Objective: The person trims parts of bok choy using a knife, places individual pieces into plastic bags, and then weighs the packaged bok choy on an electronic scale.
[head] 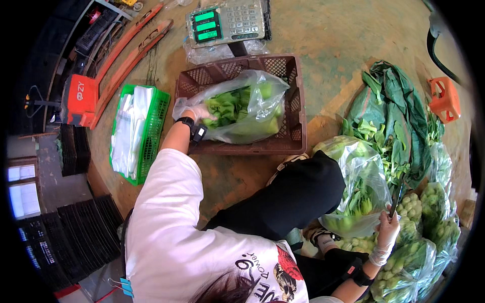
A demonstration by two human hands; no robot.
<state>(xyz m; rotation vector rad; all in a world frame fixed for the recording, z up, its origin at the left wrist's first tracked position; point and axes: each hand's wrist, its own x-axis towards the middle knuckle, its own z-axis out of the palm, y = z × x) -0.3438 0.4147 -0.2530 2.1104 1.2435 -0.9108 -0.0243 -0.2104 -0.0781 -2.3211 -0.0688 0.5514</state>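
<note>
My left hand [199,113], in a clear glove, reaches into the mouth of a clear plastic bag [265,98] and touches leafy greens [231,104] inside it. The bag lies in a brown plastic crate [242,149] on the scale. At the lower right my gloved right hand [388,227] grips a knife [396,197], its dark blade pointing up and away. Beside that hand stands an open clear bag [360,155] of leafy greens. Loose leafy greens [398,140] lie on a green woven sack [360,106] just beyond. Whether the left fingers grip any leaves cannot be told.
A digital scale display [227,22] stands behind the crate. Left of it are a green basket [157,117] of folded plastic bags and an orange pallet jack [81,94]. Several bagged vegetables [409,261] crowd the right, near an orange plastic stool [445,100]. Black crates [72,235] are stacked lower left.
</note>
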